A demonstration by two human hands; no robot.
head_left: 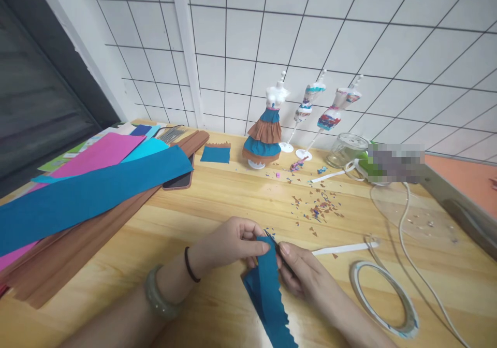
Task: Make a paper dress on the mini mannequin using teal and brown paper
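My left hand pinches a strip of teal crepe paper or cloth between thumb and fingers. The strip hangs down toward me, folded, with a jagged right edge. My right hand is closed around dark scissors, mostly hidden by the fingers. Their blades lie at the strip's top edge, close to my left thumb. Small teal and brown scraps are scattered on the table beyond my hands.
A mini dress form wears a tiered teal and brown skirt; two other forms stand beside it. Coloured sheets partly cover a phone at left. A tape roll, a white cord and a glass jar are at right.
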